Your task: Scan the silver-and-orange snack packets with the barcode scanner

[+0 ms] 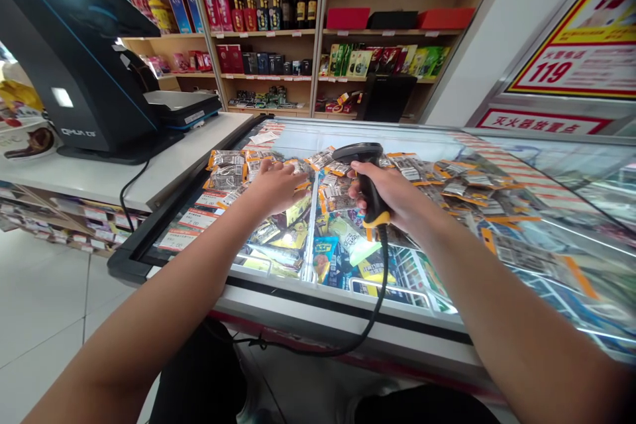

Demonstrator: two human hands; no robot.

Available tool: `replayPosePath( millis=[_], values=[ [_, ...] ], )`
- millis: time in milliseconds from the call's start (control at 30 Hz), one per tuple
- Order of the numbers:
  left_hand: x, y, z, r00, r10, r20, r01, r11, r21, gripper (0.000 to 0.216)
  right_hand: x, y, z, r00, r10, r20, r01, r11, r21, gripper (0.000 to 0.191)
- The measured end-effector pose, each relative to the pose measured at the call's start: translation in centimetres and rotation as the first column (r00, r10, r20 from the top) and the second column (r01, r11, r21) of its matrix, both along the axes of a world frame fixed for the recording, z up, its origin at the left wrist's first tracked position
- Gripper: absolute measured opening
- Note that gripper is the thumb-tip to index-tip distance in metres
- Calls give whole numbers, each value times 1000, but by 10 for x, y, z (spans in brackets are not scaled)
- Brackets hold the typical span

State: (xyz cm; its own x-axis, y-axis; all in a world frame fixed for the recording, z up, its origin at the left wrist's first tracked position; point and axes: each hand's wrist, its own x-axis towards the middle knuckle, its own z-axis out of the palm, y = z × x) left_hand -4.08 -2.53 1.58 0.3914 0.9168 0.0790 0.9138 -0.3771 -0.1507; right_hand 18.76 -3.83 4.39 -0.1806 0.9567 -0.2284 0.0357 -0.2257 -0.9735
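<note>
My right hand (380, 189) is wrapped round the handle of a black and yellow barcode scanner (358, 151), whose head points left over the freezer's glass top. A black cable (380, 278) hangs from its handle and loops down past the freezer's front edge. My left hand (279, 185) reaches over small clear packets with orange edges (228, 169), fingers spread and palm down; whether it touches them I cannot tell. More such packets (462, 182) lie scattered to the right of the scanner. Under the glass, colourful frozen-food bags (342, 258) fill the freezer.
The chest freezer (283, 298) spans the front, with price labels (191, 220) along its left side. To the left, a black checkout scale (94, 93) stands on a white counter (199, 146). Shelves of bottles and boxes (268, 33) line the back; a red-lettered sign (546, 120) is at right.
</note>
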Motion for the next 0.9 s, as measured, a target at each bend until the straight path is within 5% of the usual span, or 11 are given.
replayPosePath(
  millis=[233, 433, 567, 733, 900],
  values=[
    [-1, -8, -3, 982, 177, -61, -166, 974, 157, 44, 0, 0, 4, 999, -12, -35, 12, 1000, 9, 20],
    [25, -4, -15, 969, -135, 207, 123, 990, 71, 65, 1, -1, 7, 999, -20, -31, 20, 1000, 15, 22],
    [39, -2, -20, 943, -257, 211, 264, 964, -8, 62, 0, -1, 6, 1000, -23, -21, 24, 1000, 18, 22],
    [6, 2, -6, 951, -248, 184, 262, 963, -57, 67, 3, 0, 6, 1000, 10, 11, -10, 1000, 5, 22],
    [-35, 16, 0, 982, -154, 110, 158, 987, -34, 76, 13, 1, 1, 959, 260, 110, -249, 963, -103, 31]
  ],
)
